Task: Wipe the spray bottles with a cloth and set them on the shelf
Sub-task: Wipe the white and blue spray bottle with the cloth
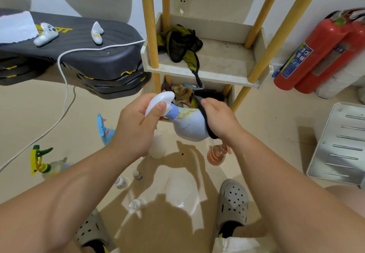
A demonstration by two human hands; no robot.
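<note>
- Left hand [138,122] grips the white trigger head of the spray bottle [187,128], fingers curled round it. Judged: holding by the head leaves the whole body exposed for wiping.
- Bottle is held in the air, tilted, just in front of the shelf [197,74], not on it yet.
- Right hand [219,118] grips a dark cloth [205,115] and presses it against the bottle's side; the cloth sits between palm and bottle.
- Step judged: wiping in progress, placement not started.
- At least 3 more bottles wait on the floor: blue bottle [105,129], green-yellow bottle [40,159], orange bottle [216,154].
- Upper shelf tray holds only a dark green rag [181,45], so there is room to set this bottle beside it.
</note>
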